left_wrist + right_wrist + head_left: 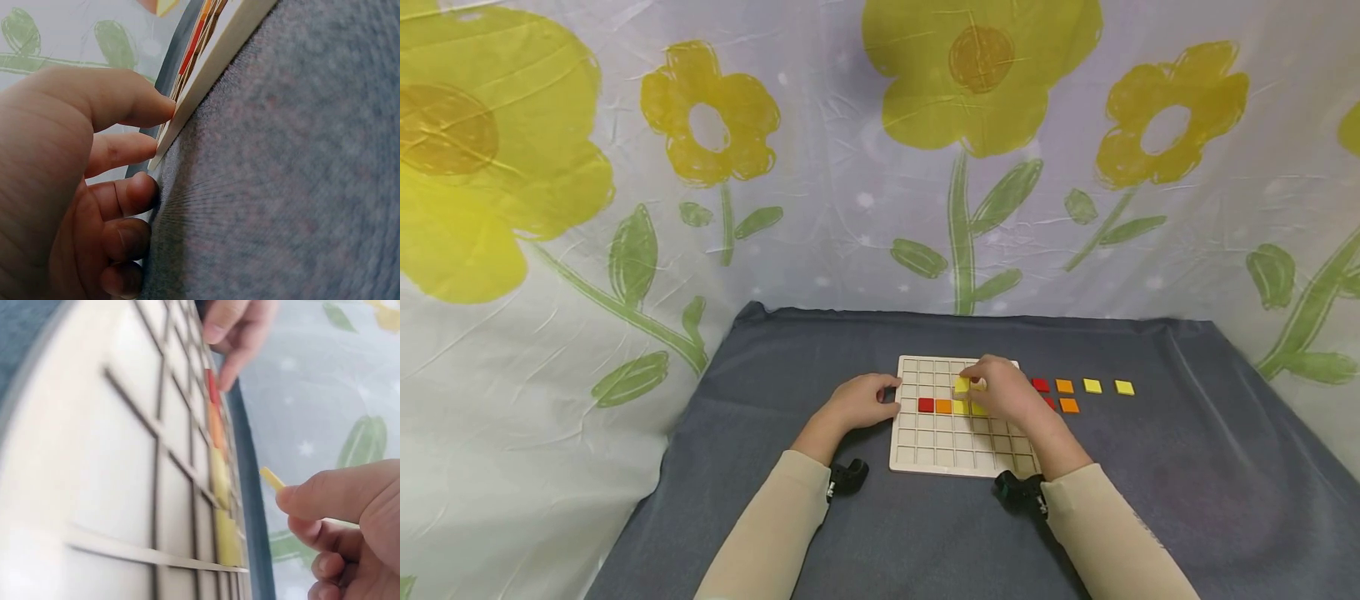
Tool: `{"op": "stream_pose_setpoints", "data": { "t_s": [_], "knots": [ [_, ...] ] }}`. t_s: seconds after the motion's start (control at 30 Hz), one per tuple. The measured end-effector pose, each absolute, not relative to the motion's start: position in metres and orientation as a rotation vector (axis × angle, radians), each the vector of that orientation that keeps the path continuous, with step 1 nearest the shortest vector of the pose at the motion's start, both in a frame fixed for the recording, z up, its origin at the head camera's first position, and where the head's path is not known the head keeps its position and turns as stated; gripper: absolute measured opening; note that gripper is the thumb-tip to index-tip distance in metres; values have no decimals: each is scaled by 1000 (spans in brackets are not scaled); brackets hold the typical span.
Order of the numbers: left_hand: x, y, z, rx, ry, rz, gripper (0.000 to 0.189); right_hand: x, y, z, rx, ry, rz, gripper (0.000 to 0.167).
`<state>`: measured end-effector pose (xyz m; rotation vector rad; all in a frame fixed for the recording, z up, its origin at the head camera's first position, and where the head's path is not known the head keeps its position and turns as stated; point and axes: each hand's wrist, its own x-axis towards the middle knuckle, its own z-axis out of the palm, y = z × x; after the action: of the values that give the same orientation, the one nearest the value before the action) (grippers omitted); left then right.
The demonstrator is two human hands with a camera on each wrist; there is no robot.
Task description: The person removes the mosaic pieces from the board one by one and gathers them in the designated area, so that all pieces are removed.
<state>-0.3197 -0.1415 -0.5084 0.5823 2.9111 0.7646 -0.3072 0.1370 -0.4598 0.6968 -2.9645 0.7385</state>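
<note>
A pale wooden grid board [917, 457] lies on the dark cloth. Across it runs a row of square tiles: a red tile [926, 405], an orange tile [943, 407] and two yellow ones, the farther partly behind the right hand. My right hand [1006, 392] pinches another yellow tile [270, 478] between thumb and index finger, raised above the board just beyond the row. At the board's left edge, my left hand [859, 402] rests thumb and index fingertips against the rim. Its other fingers [126, 239] bend loosely beside the board, near the cloth.
Right of the board lie loose tiles in two rows: a red tile [1040, 384], an orange tile [1064, 386] and two yellow tiles behind, a partly hidden red and an orange tile [1069, 406] in front. A flower-patterned curtain [835, 208] stands behind the cloth-covered table [820, 333].
</note>
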Motion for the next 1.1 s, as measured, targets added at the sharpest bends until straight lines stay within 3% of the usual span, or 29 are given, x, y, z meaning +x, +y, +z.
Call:
{"op": "stream_pose_setpoints", "data": {
  "t_s": [1.1],
  "knots": [
    [-320, -142, -509, 597, 2911, 765, 50, -301, 208, -408, 485, -3031, 997, 40]
  ]
}}
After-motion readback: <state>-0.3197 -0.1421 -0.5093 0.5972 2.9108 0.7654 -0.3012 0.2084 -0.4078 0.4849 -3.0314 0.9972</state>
